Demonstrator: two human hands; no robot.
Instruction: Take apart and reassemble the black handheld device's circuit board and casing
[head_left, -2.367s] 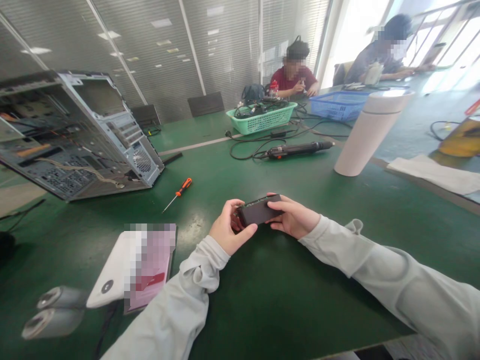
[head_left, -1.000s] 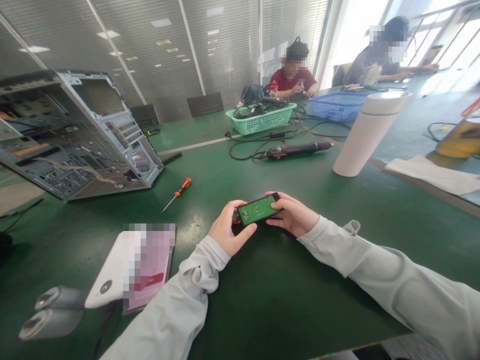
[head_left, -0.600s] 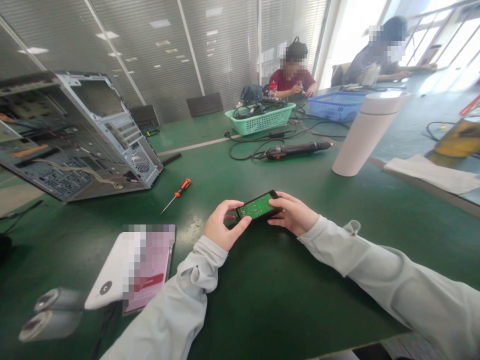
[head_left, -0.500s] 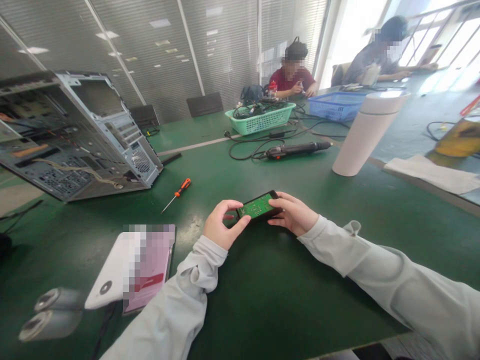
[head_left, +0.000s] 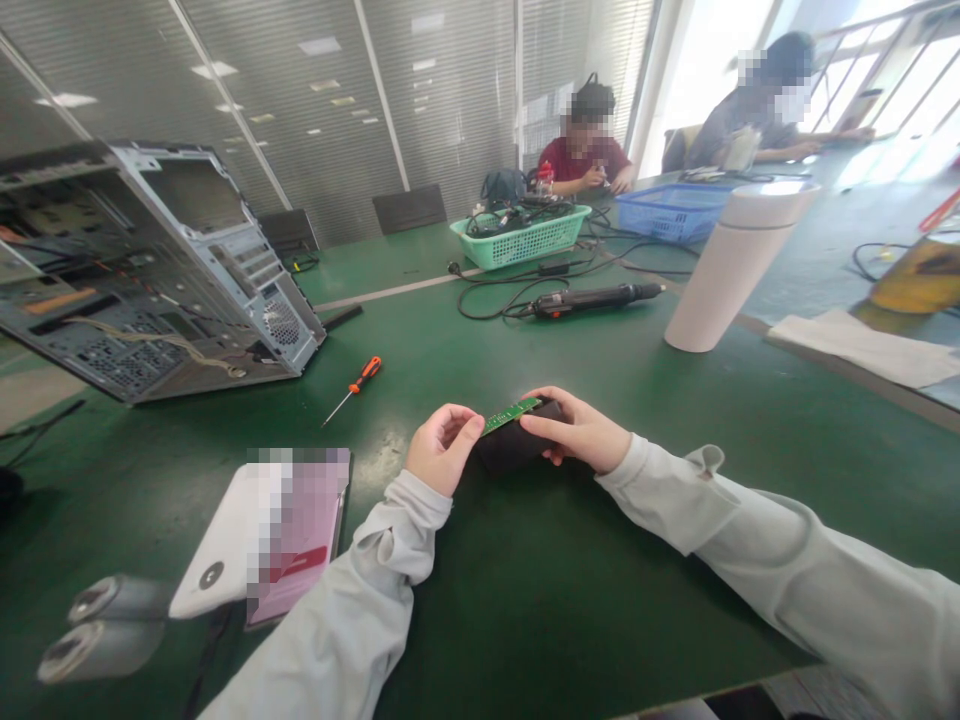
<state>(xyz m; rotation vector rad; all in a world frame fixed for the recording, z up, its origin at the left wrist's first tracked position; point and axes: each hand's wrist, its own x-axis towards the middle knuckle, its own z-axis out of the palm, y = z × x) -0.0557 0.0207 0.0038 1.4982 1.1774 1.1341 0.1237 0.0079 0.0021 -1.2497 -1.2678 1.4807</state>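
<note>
A small black case (head_left: 511, 447) with a green circuit board (head_left: 513, 413) at its top is held between my two hands above the table. My left hand (head_left: 444, 448) is closed at the left end, its thumb and fingertips pinching by the board's edge. Round the right end my right hand (head_left: 581, 432) is wrapped, with the thumb across the near side and the fingers behind. The case is tilted, so its dark near side faces me and the board shows as a narrow strip. Whether the board sits fully inside the case I cannot tell.
An orange-handled screwdriver (head_left: 356, 388) lies beyond my left hand, near an opened computer case (head_left: 217, 270). A black electric screwdriver (head_left: 592, 300), a pale tumbler (head_left: 731, 270), and a green basket (head_left: 525, 240) of cables stand farther off. Two people sit at the back.
The black case has been tipped so that its near side shows and the board's face has narrowed. My right thumb has moved left and down along it.
</note>
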